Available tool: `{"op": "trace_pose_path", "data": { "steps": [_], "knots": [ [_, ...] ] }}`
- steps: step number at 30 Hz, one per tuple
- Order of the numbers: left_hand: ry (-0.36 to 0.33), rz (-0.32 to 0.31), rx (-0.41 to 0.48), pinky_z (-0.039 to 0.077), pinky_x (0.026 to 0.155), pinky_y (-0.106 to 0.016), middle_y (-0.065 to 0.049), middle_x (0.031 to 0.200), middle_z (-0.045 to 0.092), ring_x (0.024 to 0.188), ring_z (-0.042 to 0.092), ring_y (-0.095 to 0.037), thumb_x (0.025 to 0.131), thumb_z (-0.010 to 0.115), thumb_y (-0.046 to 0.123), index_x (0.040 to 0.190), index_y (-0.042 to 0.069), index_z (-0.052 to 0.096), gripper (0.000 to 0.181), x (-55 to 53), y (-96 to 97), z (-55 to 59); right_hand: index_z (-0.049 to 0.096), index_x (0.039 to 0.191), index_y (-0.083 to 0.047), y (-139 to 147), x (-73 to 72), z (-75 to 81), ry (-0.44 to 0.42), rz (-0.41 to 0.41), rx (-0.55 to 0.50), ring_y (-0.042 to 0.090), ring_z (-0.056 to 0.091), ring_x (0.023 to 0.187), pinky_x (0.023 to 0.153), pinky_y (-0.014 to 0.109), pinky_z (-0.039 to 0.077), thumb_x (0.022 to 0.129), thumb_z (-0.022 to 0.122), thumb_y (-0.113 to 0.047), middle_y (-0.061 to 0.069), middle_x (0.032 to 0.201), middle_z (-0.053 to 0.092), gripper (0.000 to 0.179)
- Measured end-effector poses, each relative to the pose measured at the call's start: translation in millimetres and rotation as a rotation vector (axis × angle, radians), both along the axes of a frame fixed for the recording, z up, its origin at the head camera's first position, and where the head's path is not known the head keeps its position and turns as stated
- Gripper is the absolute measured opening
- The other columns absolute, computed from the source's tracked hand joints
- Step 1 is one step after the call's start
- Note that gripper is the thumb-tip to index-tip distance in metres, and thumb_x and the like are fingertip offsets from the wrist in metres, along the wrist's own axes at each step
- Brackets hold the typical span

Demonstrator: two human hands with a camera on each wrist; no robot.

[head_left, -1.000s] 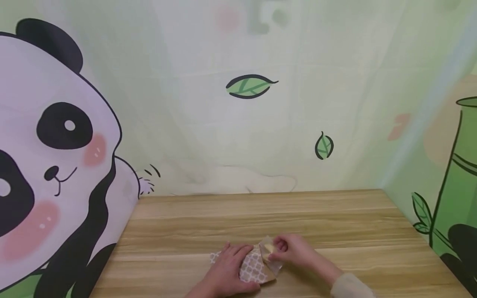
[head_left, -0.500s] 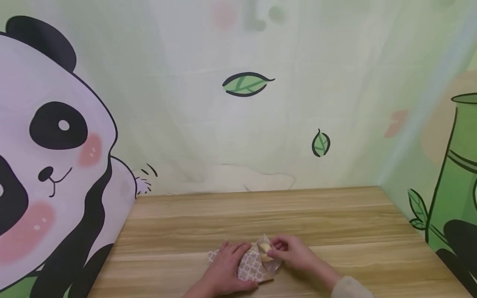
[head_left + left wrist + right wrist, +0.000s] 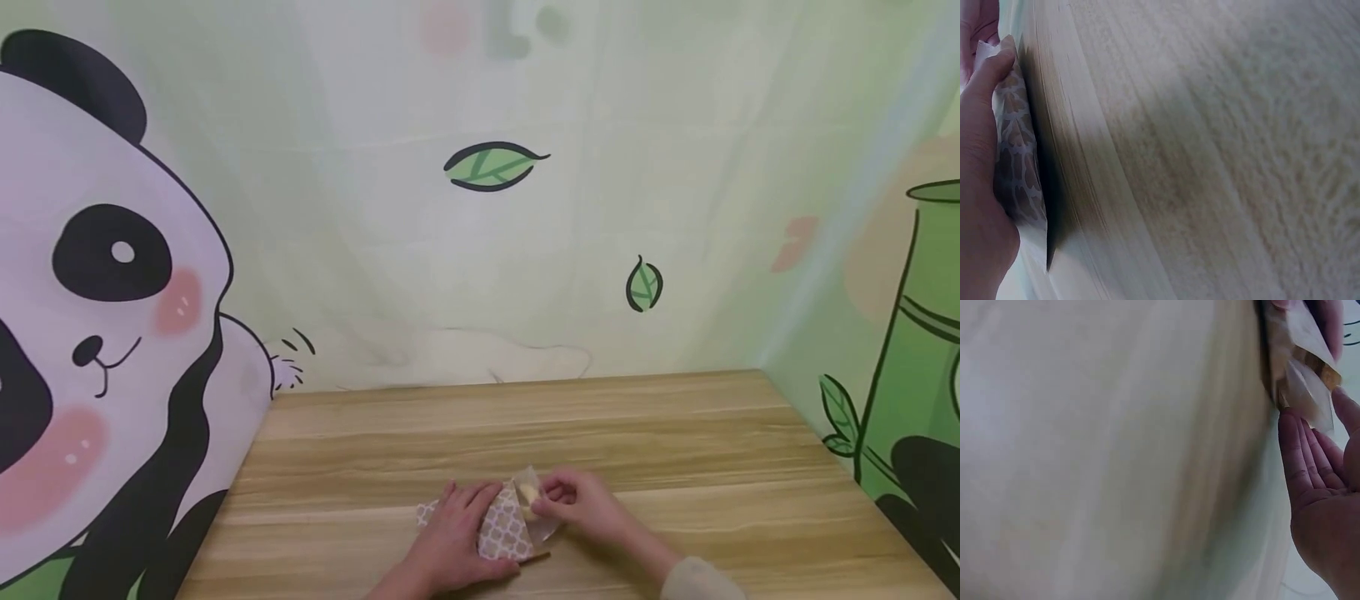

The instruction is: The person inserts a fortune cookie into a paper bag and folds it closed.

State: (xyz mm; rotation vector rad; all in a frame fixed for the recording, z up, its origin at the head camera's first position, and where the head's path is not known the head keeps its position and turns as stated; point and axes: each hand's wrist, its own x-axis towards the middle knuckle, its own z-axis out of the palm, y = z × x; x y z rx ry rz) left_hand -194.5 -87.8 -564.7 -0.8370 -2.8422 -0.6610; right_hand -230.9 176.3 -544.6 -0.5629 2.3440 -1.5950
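A brown paper bag (image 3: 505,532) with a white lattice pattern lies at the near middle of the table, its mouth facing right. My left hand (image 3: 453,537) grips it from the left, fingers across the top and thumb along the near edge. At the mouth, my right hand (image 3: 585,504) pinches a small clear packet (image 3: 542,530) with something pale yellow inside. In the right wrist view, the packet (image 3: 1307,394) sits partly within the bag's mouth, between thumb and fingertips. The left wrist view shows the patterned bag (image 3: 1019,156) edge-on against the palm.
The wood-grain table (image 3: 360,442) stretches behind and to both sides of the hands. A pale green cloth backdrop (image 3: 375,208) with a printed panda (image 3: 127,350) and leaves rises at the back and sides.
The head view has shifted slightly. The right hand has moved a little with the packet, which shows less at the mouth than half a second ago. The left hand keeps its grip.
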Motion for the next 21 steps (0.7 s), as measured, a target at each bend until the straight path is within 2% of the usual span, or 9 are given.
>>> {"op": "trace_pose_path", "data": {
  "steps": [5, 8, 12, 15, 21],
  "knots": [
    [0.014, -0.002, 0.004, 0.034, 0.124, -0.064, -0.005, 0.148, 0.06, 0.138, 0.056, -0.027, 0.076, 0.084, 0.07, 0.155, 0.015, 0.052, 0.101, 0.8, -1.4, 1.0, 0.075, 0.114, 0.002, 2, 5.5, -2.8, 0.041, -0.009, 0.027, 0.012, 0.071, 0.087, 0.076, 0.022, 0.06, 0.1, 0.077, -0.018, 0.007, 0.1, 0.077, 0.024],
    [0.019, -0.008, 0.015, 0.034, 0.123, -0.065, -0.005, 0.148, 0.06, 0.138, 0.056, -0.028, 0.076, 0.085, 0.069, 0.154, 0.014, 0.053, 0.1, 1.5, -1.2, 2.2, 0.076, 0.113, -0.001, 5, 5.9, 0.4, 0.107, -0.023, 0.086, 0.011, 0.07, 0.087, 0.076, 0.023, 0.06, 0.099, 0.077, -0.019, 0.004, 0.099, 0.077, 0.023],
    [0.016, -0.014, 0.024, 0.034, 0.123, -0.066, -0.006, 0.147, 0.061, 0.138, 0.056, -0.029, 0.076, 0.085, 0.068, 0.153, 0.012, 0.053, 0.1, 2.2, -0.3, 3.7, 0.076, 0.112, 0.0, 7, 4.8, 1.8, 0.192, 0.003, 0.155, 0.008, 0.07, 0.083, 0.075, 0.023, 0.061, 0.096, 0.08, -0.016, 0.002, 0.094, 0.077, 0.023],
    [0.014, -0.017, 0.031, 0.034, 0.123, -0.066, -0.007, 0.146, 0.061, 0.137, 0.057, -0.028, 0.077, 0.084, 0.069, 0.153, 0.011, 0.054, 0.1, 2.3, 0.9, 4.9, 0.075, 0.113, 0.002, 6, 4.9, -1.2, 0.186, 0.015, 0.132, 0.006, 0.069, 0.079, 0.071, 0.023, 0.06, 0.094, 0.081, -0.012, 0.002, 0.091, 0.077, 0.025],
    [-0.002, -0.013, 0.051, 0.033, 0.123, -0.066, -0.007, 0.146, 0.062, 0.138, 0.057, -0.028, 0.077, 0.084, 0.069, 0.152, 0.009, 0.054, 0.101, 2.1, 3.3, 5.8, 0.075, 0.111, 0.001, -1, 5.7, -8.1, 0.146, -0.02, 0.064, 0.005, 0.068, 0.074, 0.065, 0.021, 0.059, 0.092, 0.083, -0.009, 0.002, 0.087, 0.076, 0.023]
  ]
}}
